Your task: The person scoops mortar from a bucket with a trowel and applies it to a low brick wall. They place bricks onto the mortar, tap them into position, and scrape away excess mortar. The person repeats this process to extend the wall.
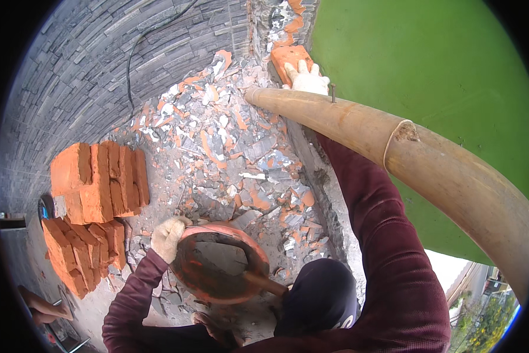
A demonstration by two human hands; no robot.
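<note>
My gloved left hand (169, 238) is closed on the rim of a round orange pan (200, 276), which holds grey mortar (220, 254) and a wooden-handled trowel (264, 282). My gloved right hand (305, 79) reaches under a bamboo pole (453, 182) to a single red brick (285, 57) on a narrow concrete ledge (320, 188), gripping its near part with the fingers a little apart. Part of my right forearm is hidden by the pole, which has a nail standing up from it.
Stacked red bricks (100, 182) stand at left on a rubble-strewn floor (217, 141). A grey stone-patterned wall (82, 70) with a dark cable curves behind. Green netting or sheet (429, 65) lies beyond the ledge. Someone's bare leg (41, 306) shows at lower left.
</note>
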